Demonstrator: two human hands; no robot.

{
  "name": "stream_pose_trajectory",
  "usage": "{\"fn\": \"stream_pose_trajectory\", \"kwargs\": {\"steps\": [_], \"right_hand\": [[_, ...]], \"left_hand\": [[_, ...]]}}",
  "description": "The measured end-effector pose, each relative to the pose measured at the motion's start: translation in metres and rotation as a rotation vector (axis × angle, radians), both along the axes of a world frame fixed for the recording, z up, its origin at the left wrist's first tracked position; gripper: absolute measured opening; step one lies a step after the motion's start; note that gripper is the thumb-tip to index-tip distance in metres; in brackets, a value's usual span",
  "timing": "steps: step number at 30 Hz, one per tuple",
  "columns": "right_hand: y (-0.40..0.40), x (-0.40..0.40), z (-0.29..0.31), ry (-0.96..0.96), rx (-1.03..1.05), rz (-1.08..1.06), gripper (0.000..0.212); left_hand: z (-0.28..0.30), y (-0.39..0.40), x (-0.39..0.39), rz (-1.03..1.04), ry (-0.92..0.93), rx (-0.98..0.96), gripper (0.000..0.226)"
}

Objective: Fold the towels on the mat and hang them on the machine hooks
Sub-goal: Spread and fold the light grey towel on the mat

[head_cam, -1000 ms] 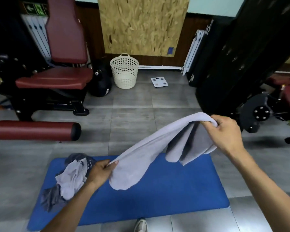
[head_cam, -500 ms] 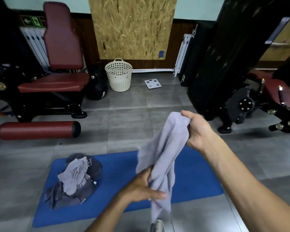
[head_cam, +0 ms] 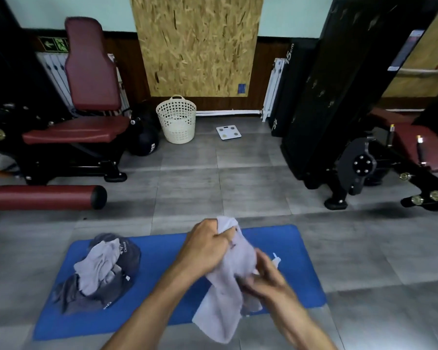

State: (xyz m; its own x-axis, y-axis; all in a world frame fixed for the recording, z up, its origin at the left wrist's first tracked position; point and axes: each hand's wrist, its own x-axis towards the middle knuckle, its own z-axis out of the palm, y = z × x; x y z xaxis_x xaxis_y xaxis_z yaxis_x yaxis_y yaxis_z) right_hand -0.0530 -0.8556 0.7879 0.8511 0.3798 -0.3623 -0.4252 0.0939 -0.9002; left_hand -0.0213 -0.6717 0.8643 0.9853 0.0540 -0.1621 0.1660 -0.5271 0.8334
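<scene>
A light grey towel [head_cam: 225,296] hangs bunched in the air over the blue mat [head_cam: 162,253]. My left hand [head_cam: 208,246] grips its top end, fingers curled round the cloth. Lower and to the right, my right hand [head_cam: 263,281] holds the towel's middle, blurred by motion. A heap of light and dark grey towels [head_cam: 104,271] lies on the mat's left part. The black machine [head_cam: 339,97] stands at the right; its hooks do not show clearly.
A dark red seat machine [head_cam: 86,122] with a padded roller [head_cam: 46,197] stands at the left. A cream laundry basket [head_cam: 176,120], a black ball [head_cam: 144,145] and a white scale [head_cam: 228,132] sit near the back wall. Grey tiled floor lies between the machines.
My left hand has gone from the towel's lower part to its top end. My right hand has dropped from the top to the middle. The towel is now more bunched.
</scene>
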Motion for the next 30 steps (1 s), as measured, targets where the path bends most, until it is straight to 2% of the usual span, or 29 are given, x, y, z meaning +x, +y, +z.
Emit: {"fn": "stream_pose_trajectory", "kwargs": {"steps": [2, 4, 5, 7, 8, 9, 12, 14, 15, 16, 18, 19, 22, 23, 25, 28, 29, 30], "right_hand": [[-0.021, -0.017, -0.02, -0.032, -0.02, 0.103, 0.087], [-0.038, -0.019, -0.037, -0.045, -0.067, 0.049, 0.084], [-0.046, -0.014, -0.04, -0.071, -0.087, -0.008, 0.07], [-0.059, 0.004, -0.039, -0.124, -0.14, -0.134, 0.026], [-0.066, 0.015, -0.033, -0.114, -0.143, -0.181, 0.015], [-0.07, 0.027, -0.026, -0.1, -0.142, -0.22, 0.016], [-0.083, 0.062, 0.006, -0.067, -0.012, -0.291, 0.014], [-0.088, 0.081, 0.029, -0.001, 0.13, -0.351, 0.014], [-0.089, 0.09, 0.039, 0.028, 0.16, -0.354, 0.012], [-0.089, 0.098, 0.049, 0.052, 0.17, -0.341, 0.013], [-0.086, 0.115, 0.061, 0.094, 0.219, -0.294, 0.01], [-0.084, 0.123, 0.065, 0.095, 0.233, -0.264, 0.009], [-0.085, 0.138, 0.069, -0.022, 0.08, -0.117, 0.013], [-0.088, 0.138, 0.064, -0.07, 0.022, -0.088, 0.02], [-0.099, 0.124, 0.048, -0.162, -0.03, -0.053, 0.041], [-0.11, 0.088, 0.007, -0.217, -0.094, 0.088, 0.074], [-0.109, 0.079, -0.007, -0.232, -0.151, 0.107, 0.079], [-0.104, 0.072, -0.019, -0.23, -0.199, 0.06, 0.072]], "left_hand": [[0.008, -0.039, 0.011, 0.001, 0.116, -0.274, 0.023], [0.017, -0.073, 0.022, 0.101, 0.216, -0.579, 0.02], [0.02, -0.088, 0.029, 0.134, 0.24, -0.679, 0.017], [0.027, -0.111, 0.042, 0.161, 0.253, -0.802, 0.018], [0.028, -0.119, 0.046, 0.161, 0.246, -0.841, 0.02], [0.025, -0.122, 0.049, 0.148, 0.209, -0.875, 0.025], [0.004, -0.127, 0.039, 0.077, 0.057, -0.771, 0.048], [-0.012, -0.135, 0.017, 0.027, 0.083, -0.697, 0.077], [-0.021, -0.142, 0.006, 0.001, 0.103, -0.656, 0.084], [-0.027, -0.151, -0.003, 0.018, 0.101, -0.607, 0.081], [-0.036, -0.167, -0.009, 0.164, 0.072, -0.528, 0.053], [-0.036, -0.171, -0.005, 0.247, 0.066, -0.549, 0.039], [-0.023, -0.173, 0.019, 0.489, 0.091, -0.813, 0.014], [-0.015, -0.171, 0.028, 0.522, 0.084, -0.875, 0.01], [-0.004, -0.16, 0.042, 0.541, 0.08, -0.924, 0.026], [0.004, -0.143, 0.057, 0.513, 0.126, -1.083, 0.033], [0.005, -0.139, 0.06, 0.513, 0.15, -1.129, 0.032], [0.006, -0.135, 0.062, 0.515, 0.172, -1.164, 0.031]]}}
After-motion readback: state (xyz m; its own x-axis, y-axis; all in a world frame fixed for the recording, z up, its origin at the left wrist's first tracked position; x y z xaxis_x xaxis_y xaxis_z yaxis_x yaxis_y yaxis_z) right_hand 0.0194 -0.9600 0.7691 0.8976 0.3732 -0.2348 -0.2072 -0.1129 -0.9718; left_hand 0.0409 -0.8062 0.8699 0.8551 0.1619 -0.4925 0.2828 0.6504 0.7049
